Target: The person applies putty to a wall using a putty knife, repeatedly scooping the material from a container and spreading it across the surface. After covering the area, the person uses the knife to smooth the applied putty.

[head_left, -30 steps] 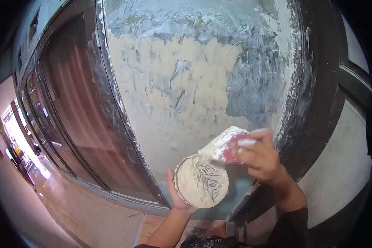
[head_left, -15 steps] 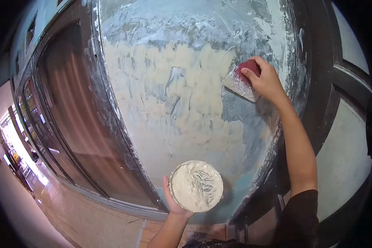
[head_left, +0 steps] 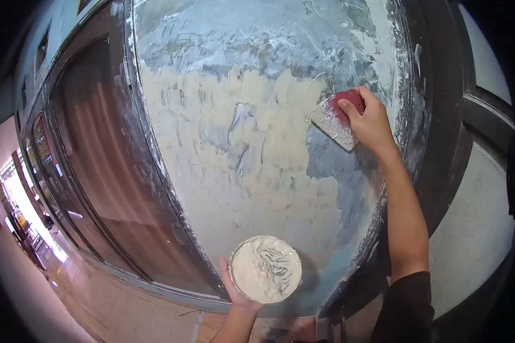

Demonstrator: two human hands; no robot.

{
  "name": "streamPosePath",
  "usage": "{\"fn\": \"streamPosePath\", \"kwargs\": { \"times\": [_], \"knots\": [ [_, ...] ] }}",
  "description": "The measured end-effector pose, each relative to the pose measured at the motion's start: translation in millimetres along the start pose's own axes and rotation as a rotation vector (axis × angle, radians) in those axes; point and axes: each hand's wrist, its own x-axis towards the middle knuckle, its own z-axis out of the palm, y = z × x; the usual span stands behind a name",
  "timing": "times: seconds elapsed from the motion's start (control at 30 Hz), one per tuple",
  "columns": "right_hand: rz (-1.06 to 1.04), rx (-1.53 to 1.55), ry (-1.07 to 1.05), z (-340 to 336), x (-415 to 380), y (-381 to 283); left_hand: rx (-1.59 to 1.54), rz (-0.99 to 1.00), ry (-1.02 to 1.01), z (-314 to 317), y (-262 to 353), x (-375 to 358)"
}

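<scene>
My right hand (head_left: pixel 372 123) grips the red handle of a putty knife (head_left: pixel 339 121), thumb on the near face. The wide blade is smeared with pale putty, and its edge lies at the right border of a cream putty coat (head_left: pixel 280 114) on the wall. Bare grey wall (head_left: pixel 355 183) shows below and right of the blade. Low in front of me, my left hand (head_left: pixel 241 294) holds a round tub of putty (head_left: pixel 266 268) from below and its left side. Cream putty with ridged marks fills the tub; most of the left fingers are hidden beneath it.
Left of the wall panel stands a dark-framed glass door (head_left: pixel 97 166) with a curtain behind it. A dark wooden frame with pale panels (head_left: pixel 469 217) is on the right. Tiled floor (head_left: pixel 126 303) runs below, toward a bright opening at far left.
In the picture, the putty knife and right hand sit slightly lower, and the blade's angle has shifted a little. The tub and left hand appear lower and slightly left; the view has also shifted.
</scene>
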Motion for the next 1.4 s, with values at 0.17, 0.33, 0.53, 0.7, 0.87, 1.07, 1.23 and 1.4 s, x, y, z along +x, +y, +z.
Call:
{"fn": "streamPosePath", "kwargs": {
  "times": [0.17, 0.33, 0.53, 0.7, 0.87, 1.07, 1.23, 1.4],
  "knots": [
    [-0.098, -0.246, 0.013, 12, -9, -1, -0.009, -0.001, -0.041, 3, -2, -2],
    [-0.009, -0.186, 0.047, 1, -2, 9, 0.335, 0.063, 0.083, 7, -2, -2],
    [-0.015, -0.146, 0.091, 9, -12, 7, 0.475, 0.113, 0.146, 8, 1, -6],
    [-0.031, -0.195, 0.093, 18, -16, 8, 0.104, 0.052, -0.054, 7, 1, -7],
    [0.04, -0.105, 0.152, 8, -7, 18, 0.064, -0.011, -0.203, 17, -2, -12],
    [0.014, -0.137, 0.049, 18, -20, 12, 0.399, 0.226, 0.157, 2, 4, -15],
    [0.006, -0.229, 0.175, 24, -15, 15, 0.338, 0.135, 0.008, 20, -1, -19],
    [0.124, 0.008, 0.201, 19, -13, 26, 0.322, 0.164, 0.122, 12, 2, -24]
  ]
}}
